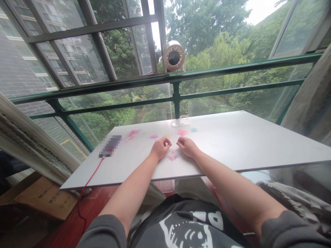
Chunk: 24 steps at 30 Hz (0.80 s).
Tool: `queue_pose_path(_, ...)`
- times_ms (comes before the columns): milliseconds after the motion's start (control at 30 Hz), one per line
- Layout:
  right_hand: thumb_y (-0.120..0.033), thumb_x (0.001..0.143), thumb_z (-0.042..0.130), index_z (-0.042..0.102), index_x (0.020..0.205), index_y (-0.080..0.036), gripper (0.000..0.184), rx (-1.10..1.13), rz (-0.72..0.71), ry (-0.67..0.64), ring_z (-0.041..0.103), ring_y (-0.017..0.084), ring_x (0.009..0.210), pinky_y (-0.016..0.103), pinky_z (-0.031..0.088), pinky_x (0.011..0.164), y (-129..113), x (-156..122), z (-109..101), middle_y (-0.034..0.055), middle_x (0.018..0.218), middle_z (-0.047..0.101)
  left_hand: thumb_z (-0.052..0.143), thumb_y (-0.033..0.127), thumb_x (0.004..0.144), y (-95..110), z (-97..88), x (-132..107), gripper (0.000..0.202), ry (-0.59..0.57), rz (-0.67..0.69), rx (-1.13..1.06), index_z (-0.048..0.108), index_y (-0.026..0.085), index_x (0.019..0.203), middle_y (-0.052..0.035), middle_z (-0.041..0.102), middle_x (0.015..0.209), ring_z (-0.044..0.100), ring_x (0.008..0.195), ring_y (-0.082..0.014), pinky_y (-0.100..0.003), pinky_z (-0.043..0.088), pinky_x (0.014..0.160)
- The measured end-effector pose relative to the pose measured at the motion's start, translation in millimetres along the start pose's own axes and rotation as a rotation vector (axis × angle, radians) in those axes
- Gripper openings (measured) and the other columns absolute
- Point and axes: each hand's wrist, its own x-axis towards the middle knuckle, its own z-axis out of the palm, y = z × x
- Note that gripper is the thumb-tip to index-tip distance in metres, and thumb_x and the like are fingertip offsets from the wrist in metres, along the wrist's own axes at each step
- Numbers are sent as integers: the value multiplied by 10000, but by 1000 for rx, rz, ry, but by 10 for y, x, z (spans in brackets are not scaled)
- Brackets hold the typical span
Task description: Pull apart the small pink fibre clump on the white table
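White table [232, 141] beneath; left hand [159, 148] and right hand [189, 147] slightly apart, fingers curled toward thumbs, anything held too small to tell; multicoloured pile [172, 156] between them; pink pile [182, 132], smaller blue pile [193, 130] beyond right hand

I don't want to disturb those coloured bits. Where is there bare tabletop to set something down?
Widest: the white table from the blue cluster and right hand to its right end. Smaller: up front, between the red cable and left forearm. Crowded: the middle, where the left hand sits among coloured clusters, clear dishes behind.
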Motion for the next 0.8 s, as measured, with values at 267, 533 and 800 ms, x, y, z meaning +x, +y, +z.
queue_pose_path(267, -227, 704, 538, 581, 907, -189, 212, 49, -70, -80, 458, 86, 552, 211, 362, 574, -42, -16, 27, -15, 712, 580, 547, 276, 726, 58, -2, -17, 102, -37, 48, -30, 593, 197, 771, 11, 651, 752, 545, 609, -103, -233, 434, 620)
queue_pose_path(533, -172, 736, 495, 608, 746, -170, 114, 27, -98, -71, 471, 90, 581, 211, 362, 595, -51, -7, 6, 2, 709, 604, 543, 267, 726, 91, -6, -21, 110, -57, 57, -17, 599, 188, 778, 2, 645, 739, 524, 594, -103, -233, 431, 620)
queue_pose_path(800, -191, 766, 472, 597, 761, -170, 127, 0, -62, -61, 473, 95, 584, 217, 349, 600, -100, -12, -18, 5, 698, 605, 502, 239, 752, 68, 18, -14, 125, -82, 73, -31, 584, 187, 832, 2, 652, 809, 513, 582, -93, -231, 442, 620)
